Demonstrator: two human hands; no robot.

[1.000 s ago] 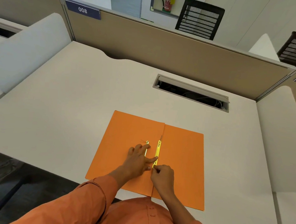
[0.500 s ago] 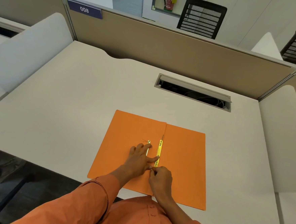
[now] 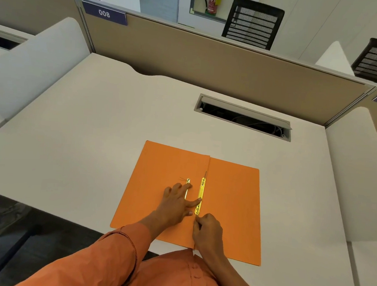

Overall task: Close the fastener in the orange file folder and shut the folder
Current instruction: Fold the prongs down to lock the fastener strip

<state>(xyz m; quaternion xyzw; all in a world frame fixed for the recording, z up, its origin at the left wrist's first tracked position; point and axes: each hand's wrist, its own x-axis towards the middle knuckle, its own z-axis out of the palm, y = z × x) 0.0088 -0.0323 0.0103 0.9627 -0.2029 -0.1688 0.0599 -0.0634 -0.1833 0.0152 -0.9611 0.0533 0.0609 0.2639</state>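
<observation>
Between the earlier frames and this one little is changing: both hands are staying at the fastener, the right hand [image 3: 208, 231] is sitting slightly nearer the spine than a second ago, and the folder is keeping its position.

Around the work area, a tan partition [image 3: 211, 61] with a label plate reading 008 [image 3: 104, 14] is closing off the far edge of the white desk [image 3: 84, 124]. A grey cable slot [image 3: 244, 116] is lying open in the desk beyond the folder, with cables showing inside it. Two black mesh chairs [image 3: 252, 24] are standing behind the partition. Nothing is lying on the folder apart from the hands.

The orange file folder [image 3: 230, 201] is lying open and flat near the front edge of the desk, its spine running away from the person. A yellow metal fastener bar [image 3: 200, 195] is lying along the spine fold, and a second short yellow strip [image 3: 188, 183] is lying just left of it on the left leaf. No papers are showing in the folder.

The left hand [image 3: 176, 202] is resting flat on the left leaf with fingers spread, one finger reaching across to touch the bar. The right hand is curled, its fingertips pinched together at the near end of the bar; whether they are gripping the metal cannot be told.
</observation>
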